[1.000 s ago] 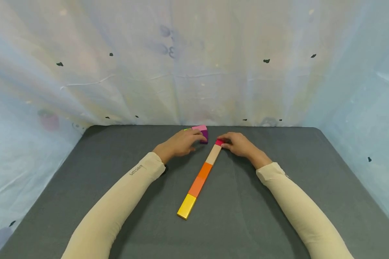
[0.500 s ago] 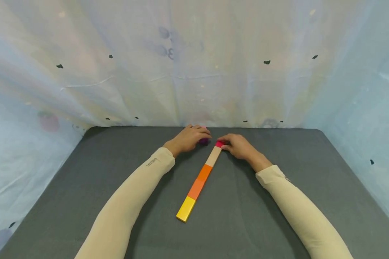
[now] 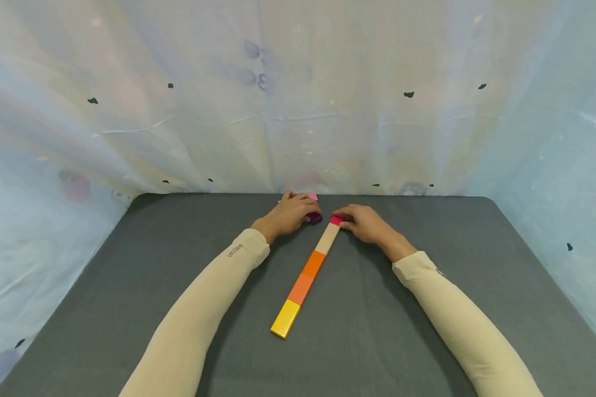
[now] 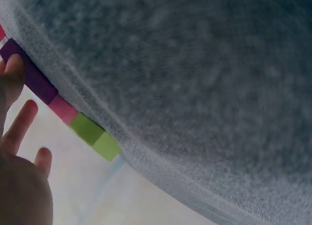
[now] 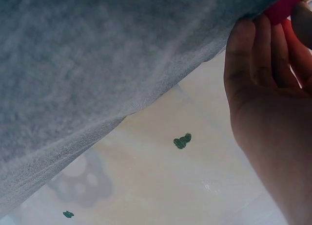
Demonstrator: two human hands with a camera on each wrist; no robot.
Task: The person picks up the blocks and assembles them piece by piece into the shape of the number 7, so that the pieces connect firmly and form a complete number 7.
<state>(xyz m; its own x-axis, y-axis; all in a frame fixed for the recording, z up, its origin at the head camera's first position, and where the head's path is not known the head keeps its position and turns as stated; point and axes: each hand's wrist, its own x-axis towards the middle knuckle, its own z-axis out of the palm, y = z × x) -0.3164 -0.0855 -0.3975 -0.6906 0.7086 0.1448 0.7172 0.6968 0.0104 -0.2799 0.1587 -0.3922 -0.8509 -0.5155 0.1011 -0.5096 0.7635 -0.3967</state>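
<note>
My left hand [image 3: 289, 214] is at the far edge, its finger and thumb pinching a dark purple block [image 3: 315, 218]. In the left wrist view, a digit lies against that purple block [image 4: 34, 76], while other fingers stand off it. A pink block [image 4: 63, 109] and a green block [image 4: 87, 129] line up beyond it. My right hand [image 3: 365, 223] pinches a red block [image 3: 335, 219] at the far end of a slanting row. Down that row come a beige block [image 3: 327, 239], an orange stretch [image 3: 306, 278] in two shades, and a yellow block [image 3: 285, 320].
Dark grey cloth [image 3: 407, 331] covers the table. A pale plastic curtain [image 3: 328, 110] hangs right behind the far edge, and blue-tinted sheeting [image 3: 551, 193] closes off the right side.
My left hand has moved right and farther in over the purple block, which now looks slightly turned. My right hand has kept its place on the red block.
</note>
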